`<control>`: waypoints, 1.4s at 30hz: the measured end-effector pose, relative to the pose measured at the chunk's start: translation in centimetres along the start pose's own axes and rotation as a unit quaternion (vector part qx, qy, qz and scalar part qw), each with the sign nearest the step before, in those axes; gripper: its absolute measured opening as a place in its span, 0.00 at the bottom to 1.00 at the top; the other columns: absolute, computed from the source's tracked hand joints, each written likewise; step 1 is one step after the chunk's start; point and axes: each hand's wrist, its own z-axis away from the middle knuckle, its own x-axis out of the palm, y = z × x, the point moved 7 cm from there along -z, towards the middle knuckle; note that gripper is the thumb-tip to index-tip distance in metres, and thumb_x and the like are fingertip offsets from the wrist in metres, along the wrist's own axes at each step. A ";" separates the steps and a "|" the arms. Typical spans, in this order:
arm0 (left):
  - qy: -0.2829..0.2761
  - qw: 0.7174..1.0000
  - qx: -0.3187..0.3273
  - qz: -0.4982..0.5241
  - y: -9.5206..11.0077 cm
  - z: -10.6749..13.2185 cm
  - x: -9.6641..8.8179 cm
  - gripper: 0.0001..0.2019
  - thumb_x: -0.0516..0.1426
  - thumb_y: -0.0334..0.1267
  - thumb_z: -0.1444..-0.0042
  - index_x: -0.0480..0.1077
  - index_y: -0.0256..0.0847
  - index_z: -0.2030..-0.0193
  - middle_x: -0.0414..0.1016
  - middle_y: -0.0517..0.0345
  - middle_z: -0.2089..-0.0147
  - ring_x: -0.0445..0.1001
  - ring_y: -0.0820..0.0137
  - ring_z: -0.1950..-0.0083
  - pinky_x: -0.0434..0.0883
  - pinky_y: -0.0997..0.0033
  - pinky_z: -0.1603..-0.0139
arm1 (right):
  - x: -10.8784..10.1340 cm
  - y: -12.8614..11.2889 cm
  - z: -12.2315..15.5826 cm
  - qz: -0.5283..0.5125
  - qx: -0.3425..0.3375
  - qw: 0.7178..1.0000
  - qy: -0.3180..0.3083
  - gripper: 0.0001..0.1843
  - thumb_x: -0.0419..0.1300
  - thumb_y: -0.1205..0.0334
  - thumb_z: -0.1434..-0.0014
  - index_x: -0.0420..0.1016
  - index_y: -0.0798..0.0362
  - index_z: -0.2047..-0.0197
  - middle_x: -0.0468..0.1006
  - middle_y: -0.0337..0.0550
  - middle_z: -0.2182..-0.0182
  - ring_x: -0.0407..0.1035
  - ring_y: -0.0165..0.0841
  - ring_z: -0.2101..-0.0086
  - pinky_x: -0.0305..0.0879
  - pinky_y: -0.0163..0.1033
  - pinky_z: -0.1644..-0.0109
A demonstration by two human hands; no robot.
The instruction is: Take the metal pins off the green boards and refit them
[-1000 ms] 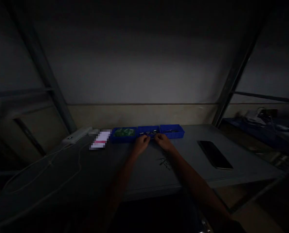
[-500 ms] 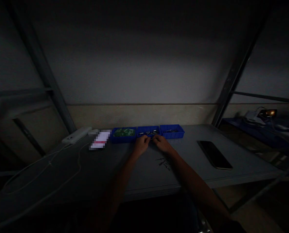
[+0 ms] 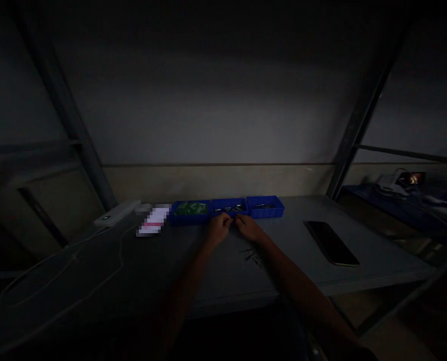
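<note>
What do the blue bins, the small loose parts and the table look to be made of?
Blue bins: probably molded plastic, with a slight sheen; even color and thin, straight walls suggest it.
Small loose parts: likely metal, as a few pale glints show on thin pieces, though the dim light leaves this open.
Table: smooth, dull grey; painted metal or laminate, I can't tell which.

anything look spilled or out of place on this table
Small, thin, metallic-looking pieces lie scattered loose on the grey tabletop near the right forearm, outside the blue plastic bins, though perhaps deliberately. Nothing else stands out.
</note>
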 end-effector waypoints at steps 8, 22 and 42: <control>0.009 1.000 0.007 0.007 0.7 0.2 -0.3 0.08 0.51 0.36 0.45 0.70 0.36 0.70 0.74 0.56 0.71 0.71 0.71 0.68 0.63 0.74 0.67 | -0.4 -0.2 -0.2 0.027 0.004 0.999 0.020 0.11 0.46 0.64 0.41 0.64 0.53 0.73 0.67 0.39 0.76 0.61 0.30 0.72 0.55 0.34 0.67; -0.038 0.995 -0.092 -0.030 -0.9 0.2 -0.6 0.15 0.49 0.39 0.43 0.64 0.38 0.80 0.66 0.61 0.81 0.65 0.73 0.75 0.55 0.76 0.75 | -0.2 -1.3 0.3 -0.024 -0.034 0.999 0.028 0.09 0.50 0.63 0.42 0.64 0.53 0.73 0.66 0.36 0.78 0.59 0.28 0.76 0.51 0.33 0.70; 0.002 0.995 -0.096 0.035 -0.5 0.1 -1.4 0.18 0.45 0.43 0.40 0.69 0.36 0.73 0.72 0.55 0.75 0.70 0.70 0.71 0.61 0.74 0.70 | -0.6 -0.4 0.1 -0.132 0.005 0.990 0.058 0.11 0.46 0.56 0.41 0.59 0.52 0.72 0.64 0.36 0.75 0.60 0.30 0.71 0.57 0.36 0.65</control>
